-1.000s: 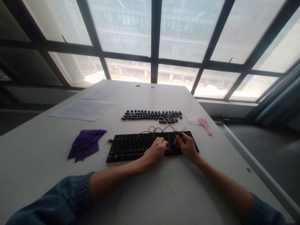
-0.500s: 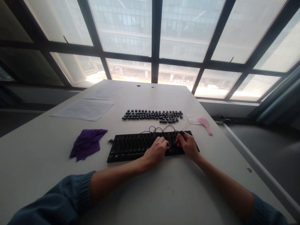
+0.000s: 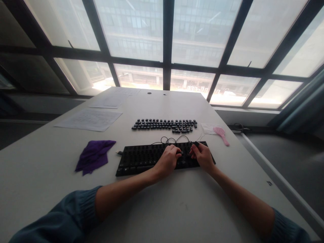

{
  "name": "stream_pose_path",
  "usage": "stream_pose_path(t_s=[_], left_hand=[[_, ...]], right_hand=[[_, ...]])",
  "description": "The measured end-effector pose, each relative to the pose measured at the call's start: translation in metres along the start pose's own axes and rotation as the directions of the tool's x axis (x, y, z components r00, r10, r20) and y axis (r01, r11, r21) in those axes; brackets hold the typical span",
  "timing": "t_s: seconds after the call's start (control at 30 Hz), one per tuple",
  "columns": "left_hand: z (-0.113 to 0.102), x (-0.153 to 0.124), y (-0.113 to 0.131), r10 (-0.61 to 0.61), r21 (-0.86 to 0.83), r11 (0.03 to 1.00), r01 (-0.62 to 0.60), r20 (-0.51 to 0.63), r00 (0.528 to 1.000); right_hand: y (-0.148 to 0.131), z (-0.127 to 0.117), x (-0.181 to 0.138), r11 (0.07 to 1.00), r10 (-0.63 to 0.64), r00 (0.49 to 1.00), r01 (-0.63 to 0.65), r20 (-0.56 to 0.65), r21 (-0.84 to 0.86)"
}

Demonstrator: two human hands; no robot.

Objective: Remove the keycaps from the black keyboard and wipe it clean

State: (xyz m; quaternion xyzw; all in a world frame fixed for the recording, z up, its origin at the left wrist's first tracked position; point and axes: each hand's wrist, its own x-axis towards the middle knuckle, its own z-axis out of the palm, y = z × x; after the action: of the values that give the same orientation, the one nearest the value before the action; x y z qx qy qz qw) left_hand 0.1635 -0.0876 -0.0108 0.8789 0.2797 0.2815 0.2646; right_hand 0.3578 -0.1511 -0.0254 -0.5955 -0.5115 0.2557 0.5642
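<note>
A black keyboard (image 3: 141, 158) lies in front of me, many of its key places without caps and the lowest row still capped. Over its right part, my left hand (image 3: 167, 161) is closed, with a small dark keycap (image 3: 181, 153) pinched between thumb and fingertips. Close beside it, my right hand (image 3: 202, 156) is curled around a small black tool (image 3: 196, 144); thin wires stick out beyond it, so it looks like a wire keycap puller. Fingers hide much of the tool. Behind the keyboard, loose black keycaps (image 3: 157, 125) stand in rows on the white table (image 3: 157, 209).
A purple cloth (image 3: 93, 157) lies left of the keyboard, near its USB plug (image 3: 118, 153). The thin cable (image 3: 165, 139) loops behind the keyboard. At right are a pink brush (image 3: 221, 135) and a clear plastic bag (image 3: 209, 128). Paper sheets (image 3: 91, 118) lie back left.
My left hand has lifted slightly and drawn a little left, with the keycap now showing at its fingertips. My right hand has hardly moved.
</note>
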Motion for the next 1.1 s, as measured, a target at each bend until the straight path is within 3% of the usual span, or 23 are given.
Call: stream_pose_path(t_s=[0.4, 0.7, 0.9, 1.1], left_hand=[[-0.006, 0.002, 0.005, -0.034, -0.163, 0.986, 0.024, -0.057, 0.998], [-0.008, 0.003, 0.008, -0.048, -0.187, 0.982, 0.033, -0.076, 0.996], [-0.025, 0.008, 0.018, 0.04, -0.072, 0.996, -0.043, -0.047, 0.998], [-0.055, 0.027, 0.006, 0.029, 0.068, 0.997, -0.027, -0.035, 0.999]], right_hand=[[0.0, 0.0, -0.002, 0.999, -0.033, 0.999, 0.033, 0.015, 0.019], [-0.007, 0.001, -0.015, 0.989, -0.144, 0.977, 0.138, 0.159, 0.049], [-0.004, 0.003, -0.011, 0.969, -0.181, 0.958, 0.212, 0.222, -0.126], [-0.005, 0.004, -0.009, 0.976, -0.148, 0.96, 0.181, 0.238, -0.124]])
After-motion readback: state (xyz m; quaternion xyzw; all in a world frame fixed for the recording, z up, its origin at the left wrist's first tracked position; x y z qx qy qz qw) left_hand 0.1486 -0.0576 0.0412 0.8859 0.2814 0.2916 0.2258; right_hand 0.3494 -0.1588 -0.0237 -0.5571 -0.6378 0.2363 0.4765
